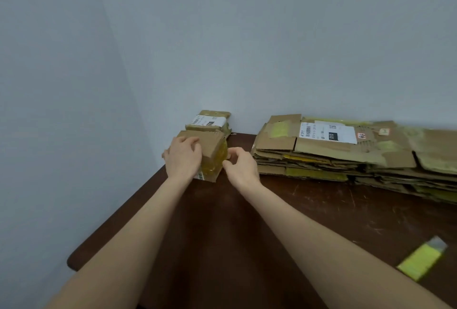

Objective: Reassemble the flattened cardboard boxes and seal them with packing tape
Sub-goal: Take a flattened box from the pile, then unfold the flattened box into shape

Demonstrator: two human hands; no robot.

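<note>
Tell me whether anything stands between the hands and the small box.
Nothing visible does. The left hand holds the small cardboard box, and the right hand is at its yellow-taped side. The stack of flattened boxes lies apart, to the right.

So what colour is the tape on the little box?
Yellow tape on the box; head view shows it.

2 small taped boxes [212, 146]; 1 stack of flattened boxes [346, 157], sheet count unclear; 1 yellow strip [420, 261]; 2 hands [183, 157].
</note>
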